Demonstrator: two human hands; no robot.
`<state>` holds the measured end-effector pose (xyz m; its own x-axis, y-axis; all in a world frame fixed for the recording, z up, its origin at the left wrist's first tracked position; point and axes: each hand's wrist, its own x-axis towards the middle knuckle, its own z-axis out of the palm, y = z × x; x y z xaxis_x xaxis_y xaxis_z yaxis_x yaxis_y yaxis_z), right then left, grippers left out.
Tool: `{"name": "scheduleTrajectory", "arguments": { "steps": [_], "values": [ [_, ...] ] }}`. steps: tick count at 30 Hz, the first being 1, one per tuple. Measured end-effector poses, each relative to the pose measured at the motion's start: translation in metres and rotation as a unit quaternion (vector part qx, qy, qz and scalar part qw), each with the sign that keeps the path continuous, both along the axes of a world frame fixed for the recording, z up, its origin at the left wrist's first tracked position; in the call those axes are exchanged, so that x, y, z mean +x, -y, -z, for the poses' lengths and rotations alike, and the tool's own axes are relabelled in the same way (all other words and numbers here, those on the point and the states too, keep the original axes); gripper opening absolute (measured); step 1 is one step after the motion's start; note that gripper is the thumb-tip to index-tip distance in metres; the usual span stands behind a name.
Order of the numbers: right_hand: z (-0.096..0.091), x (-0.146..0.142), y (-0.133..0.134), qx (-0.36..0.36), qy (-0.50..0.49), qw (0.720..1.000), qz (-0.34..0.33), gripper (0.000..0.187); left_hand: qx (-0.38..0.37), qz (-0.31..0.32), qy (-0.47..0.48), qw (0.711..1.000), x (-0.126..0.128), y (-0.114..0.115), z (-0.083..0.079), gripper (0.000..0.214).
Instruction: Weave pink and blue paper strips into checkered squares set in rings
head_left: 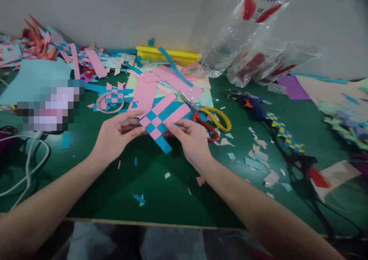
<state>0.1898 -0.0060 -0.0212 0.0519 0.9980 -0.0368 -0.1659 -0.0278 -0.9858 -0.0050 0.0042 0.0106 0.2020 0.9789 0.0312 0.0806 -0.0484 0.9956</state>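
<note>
A woven piece of pink and blue paper strips (pixel 156 123) is held up between my two hands over the green table. Its checked part faces me; loose strip ends point up to the right and one blue end points down. My left hand (pixel 119 133) pinches its left corner between thumb and fingers. On the other side, my right hand (pixel 191 137) has its thumb on the front of the weave and its fingers behind, partly hidden. Just beyond my right hand lie scissors (pixel 214 118) with a yellow and a red handle loop. Left of the weave rests a roll of tape (pixel 110 102).
Pink paper sheets (pixel 143 89) and a yellow strip-like piece (pixel 168 55) lie at the back. A plastic bottle (pixel 238 30) and plastic cups (pixel 287 60) stand back right. A pixelated device (pixel 51 108) with a white cable (pixel 28 168) sits left. Paper scraps (pixel 255 156) litter the right.
</note>
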Motion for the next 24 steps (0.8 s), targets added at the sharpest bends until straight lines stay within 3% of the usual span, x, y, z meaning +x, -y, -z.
{"name": "scheduleTrajectory", "arguments": {
  "steps": [24],
  "values": [
    [0.004,0.0006,-0.0008,0.009,-0.021,0.999,-0.026,0.019,0.048,-0.029,-0.038,0.998,-0.0015,0.0009,0.0019,0.029]
  ]
}}
